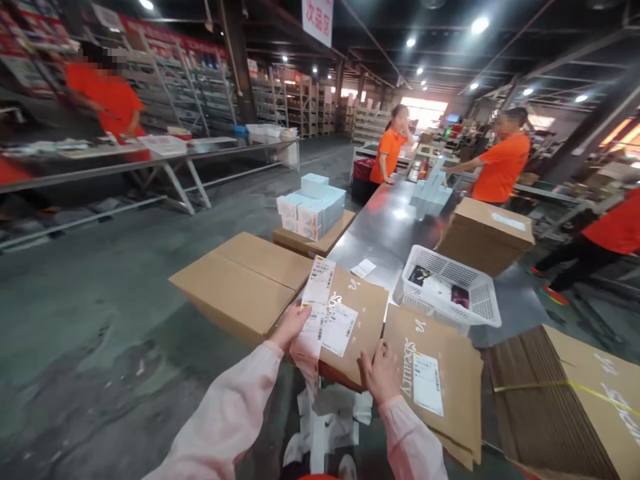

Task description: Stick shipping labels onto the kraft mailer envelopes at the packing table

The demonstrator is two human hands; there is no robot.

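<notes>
My left hand [291, 324] is closed on a long strip of printed shipping labels [319, 283], which lies over the left side of a flat brown cardboard carton [367, 303] and hangs off its near edge. That carton bears a white label [339, 329] and white lettering. My right hand [381, 373] rests at its near right corner with thumb and fingers apart, beside the gap to a second stack of flat cartons [450, 373]. The top one there carries a white label [428, 383] too.
A big brown box [245, 280] stands on the left. Pale blue boxes [320, 207] are piled behind it. On the metal table [370, 227] are a white basket [483, 287] and stacked cartons [487, 230]. Strapped cartons [555, 400] are at right. Co-workers in orange stand farther off.
</notes>
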